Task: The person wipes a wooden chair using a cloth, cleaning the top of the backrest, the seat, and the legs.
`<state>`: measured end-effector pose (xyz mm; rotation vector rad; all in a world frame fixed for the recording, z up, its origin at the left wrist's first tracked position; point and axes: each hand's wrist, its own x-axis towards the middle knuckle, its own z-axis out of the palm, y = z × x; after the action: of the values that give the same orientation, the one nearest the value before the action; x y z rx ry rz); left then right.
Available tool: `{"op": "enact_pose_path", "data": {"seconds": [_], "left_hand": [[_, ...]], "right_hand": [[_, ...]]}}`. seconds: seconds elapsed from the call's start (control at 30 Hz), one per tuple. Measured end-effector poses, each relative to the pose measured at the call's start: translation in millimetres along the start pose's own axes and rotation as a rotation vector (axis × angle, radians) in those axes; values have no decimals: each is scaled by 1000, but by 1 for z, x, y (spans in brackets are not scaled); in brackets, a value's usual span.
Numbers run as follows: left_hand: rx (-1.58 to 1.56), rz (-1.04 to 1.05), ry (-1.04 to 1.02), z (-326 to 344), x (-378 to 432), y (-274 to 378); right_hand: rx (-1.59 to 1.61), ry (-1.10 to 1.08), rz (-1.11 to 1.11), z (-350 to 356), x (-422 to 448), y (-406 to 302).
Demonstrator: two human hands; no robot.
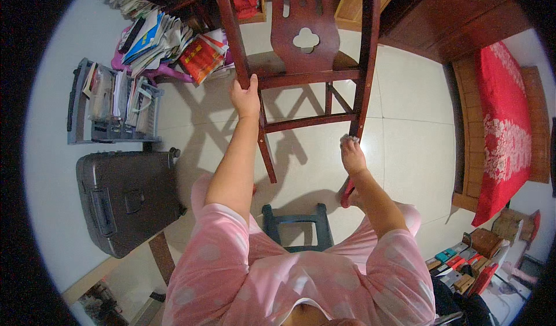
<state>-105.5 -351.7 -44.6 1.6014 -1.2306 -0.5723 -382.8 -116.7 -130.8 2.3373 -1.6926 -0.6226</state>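
Observation:
A dark red-brown wooden chair (305, 56) with a clover-shaped cutout in its back splat stands before me, its back towards me. My left hand (246, 98) grips the left upright of the chair where the seat rail joins it. Lower down on the right rear leg, my right hand (352, 154) is closed around the wood, with a greyish cloth (349, 139) showing at its fingers. Part of that leg is hidden behind the hand. Between my knees is a dark blue-green plastic stool (297, 218), partly covered by my pink clothes.
At the left are a dark suitcase (130, 200), a grey crate (143, 134) of papers and a heap of papers (158, 43). Red patterned fabric (506, 130) covers wooden furniture on the right. Small boxes (467, 265) lie at the lower right. Light floor tiles (408, 95) surround the chair.

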Motion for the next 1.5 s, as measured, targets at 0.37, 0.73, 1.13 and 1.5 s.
{"op": "enact_pose_path", "data": {"seconds": [0.37, 0.73, 1.13, 1.5], "left_hand": [[14, -176, -103, -9, -7, 12], [-174, 61, 0, 0, -10, -1], [-136, 28, -49, 5, -11, -6], [-136, -25, -94, -7, -14, 0]], "right_hand": [[2164, -255, 804, -6, -45, -55], [1310, 577, 148, -168, 105, -112], [1423, 97, 80, -87, 55, -175], [2617, -104, 680, -21, 30, -179]]}}
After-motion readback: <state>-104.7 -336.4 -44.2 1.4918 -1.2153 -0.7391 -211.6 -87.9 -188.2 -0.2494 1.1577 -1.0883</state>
